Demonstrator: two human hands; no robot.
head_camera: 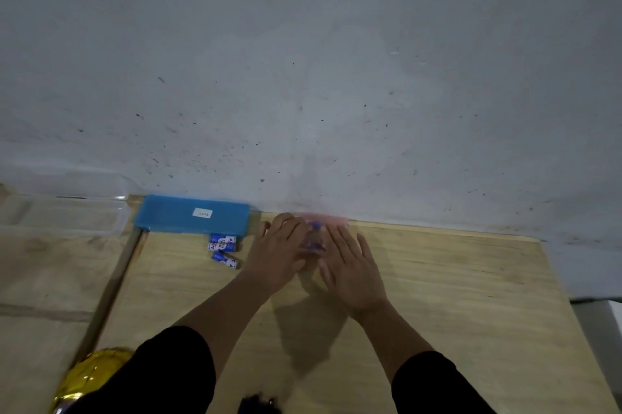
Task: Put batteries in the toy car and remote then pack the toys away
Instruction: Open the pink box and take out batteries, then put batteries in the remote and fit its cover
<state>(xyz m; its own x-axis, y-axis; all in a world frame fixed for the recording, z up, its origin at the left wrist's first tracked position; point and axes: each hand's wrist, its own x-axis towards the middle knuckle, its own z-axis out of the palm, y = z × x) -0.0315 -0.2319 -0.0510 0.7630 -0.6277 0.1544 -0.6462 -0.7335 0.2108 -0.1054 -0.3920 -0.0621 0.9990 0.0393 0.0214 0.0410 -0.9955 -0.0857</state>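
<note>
Three blue-and-white batteries (223, 248) lie on the wooden table beside a blue plastic lid (192, 214). My left hand (277, 252) and my right hand (350, 265) reach forward side by side near the wall, fingers extended. Between them sits a blurred blue and pinkish toy (313, 236), partly hidden; I cannot tell whether either hand grips it. A dark object (259, 404) shows at the bottom edge, too cut off to identify.
A clear plastic container (64, 211) stands at the far left by the wall. A shiny gold object (91, 370) sits at the lower left. A wooden strip (114, 282) runs along the table joint. The grey wall (319, 77) rises directly behind the table.
</note>
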